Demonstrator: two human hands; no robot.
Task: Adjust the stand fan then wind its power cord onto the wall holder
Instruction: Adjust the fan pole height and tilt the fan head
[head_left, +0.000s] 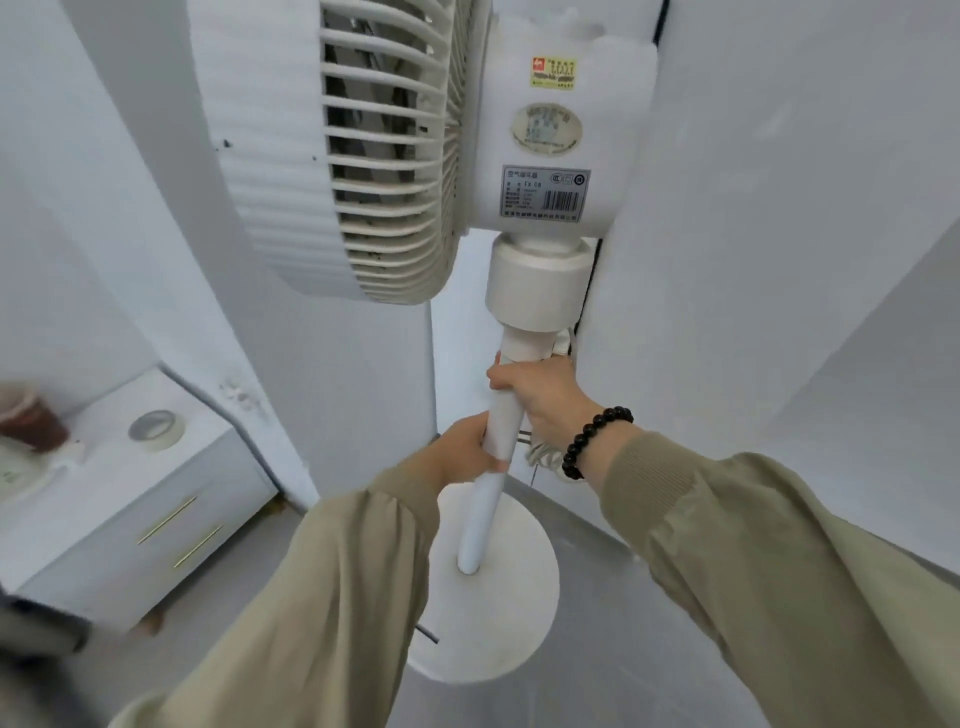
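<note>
Head view: you are looking down on the stand fan (511, 171), which stands in a corner between pale walls. Its white pole (485, 525) is the thing to steer by. Your right grip (540, 400) is closed round the pole just under the thick neck collar (535, 280), fingers curled about the tube. Your left grip (467, 447) holds the same pole just below the right one, thumb lying across the front of the tube. The two hands are close but not touching.

Above the pole sits the motor housing with a barcode label (545, 193). The slatted fan head (384, 197) juts out up and to the left of the pole. At the pole's foot, the round white base (519, 613) rests flat on the grey floor.

A thin dark cable (594, 270) runs down the wall corner just behind the collar. Right of the pole, beside your right wrist, a pale bundle (543, 456) shows; you cannot tell whether it is the power cord. A black bead bracelet (592, 441) circles that wrist, and both arms wear olive sleeves.

Well to the left of the pole stands a white drawer cabinet (156, 525). On it sit a tape roll (156, 426) and, farther left, a blurred cup (31, 421) of brown drink.
</note>
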